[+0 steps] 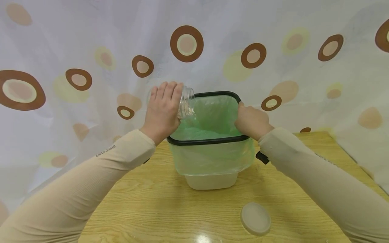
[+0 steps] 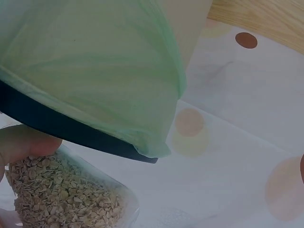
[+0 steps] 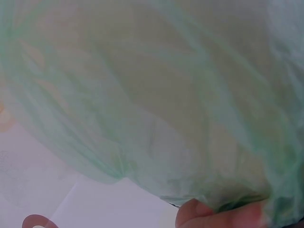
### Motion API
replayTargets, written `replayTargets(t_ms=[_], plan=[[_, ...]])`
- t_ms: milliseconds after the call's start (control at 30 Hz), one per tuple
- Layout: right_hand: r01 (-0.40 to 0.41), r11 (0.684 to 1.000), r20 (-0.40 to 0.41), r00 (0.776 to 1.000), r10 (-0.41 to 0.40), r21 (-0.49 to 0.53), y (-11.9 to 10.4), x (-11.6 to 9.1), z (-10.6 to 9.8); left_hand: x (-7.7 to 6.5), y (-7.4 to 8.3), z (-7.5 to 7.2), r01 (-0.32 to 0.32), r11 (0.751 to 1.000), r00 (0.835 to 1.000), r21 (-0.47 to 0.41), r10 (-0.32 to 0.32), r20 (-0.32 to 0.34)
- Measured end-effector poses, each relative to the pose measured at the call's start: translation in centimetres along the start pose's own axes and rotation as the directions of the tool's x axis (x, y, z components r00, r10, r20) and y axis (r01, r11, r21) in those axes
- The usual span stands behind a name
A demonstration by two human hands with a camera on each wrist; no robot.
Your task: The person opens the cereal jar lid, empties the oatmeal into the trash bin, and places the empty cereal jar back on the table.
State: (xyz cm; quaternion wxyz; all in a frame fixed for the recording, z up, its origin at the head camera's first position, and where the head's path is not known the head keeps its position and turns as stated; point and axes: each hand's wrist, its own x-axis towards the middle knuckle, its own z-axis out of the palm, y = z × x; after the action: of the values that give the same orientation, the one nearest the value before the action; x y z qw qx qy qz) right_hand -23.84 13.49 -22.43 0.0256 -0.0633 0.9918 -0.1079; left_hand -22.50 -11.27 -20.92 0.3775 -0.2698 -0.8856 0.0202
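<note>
My left hand (image 1: pixel 164 109) grips a clear jar (image 1: pixel 186 101) tipped on its side, its mouth over the left part of a small trash bin (image 1: pixel 211 182). Oat flakes (image 2: pixel 66 197) fill much of the jar in the left wrist view. A thin green bag (image 1: pixel 212 157) lines the bin and folds down outside, under a black rim ring (image 1: pixel 209 141). On the bin's right side my right hand (image 1: pixel 252 121) holds the rim, fingers curled over it. In the right wrist view its fingers (image 3: pixel 228 216) press against the green plastic.
A round pale lid (image 1: pixel 256 218) lies on the wooden table (image 1: pixel 136 202) in front of the bin, to the right. Behind the bin hangs a white sheet (image 1: pixel 212 17) with brown and yellow circles. A small black piece (image 1: pixel 262 157) shows beside the right sleeve.
</note>
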Motion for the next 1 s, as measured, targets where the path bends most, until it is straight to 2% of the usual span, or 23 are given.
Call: replayTargets(t_ms=[600,1000], plan=[[0.002,1.0,0.008,1.0,-0.002,0.005,-0.11,-0.37,0.02,-0.33,0.37,0.62,-0.105,0.993,0.994,0.06,0.105,-0.006],[-0.001,1.0,0.006,1.0,0.001,0.002,-0.26,-0.41,0.2,-0.67,0.75,0.86,-0.13,0.988,0.991,0.078,0.133,-0.033]])
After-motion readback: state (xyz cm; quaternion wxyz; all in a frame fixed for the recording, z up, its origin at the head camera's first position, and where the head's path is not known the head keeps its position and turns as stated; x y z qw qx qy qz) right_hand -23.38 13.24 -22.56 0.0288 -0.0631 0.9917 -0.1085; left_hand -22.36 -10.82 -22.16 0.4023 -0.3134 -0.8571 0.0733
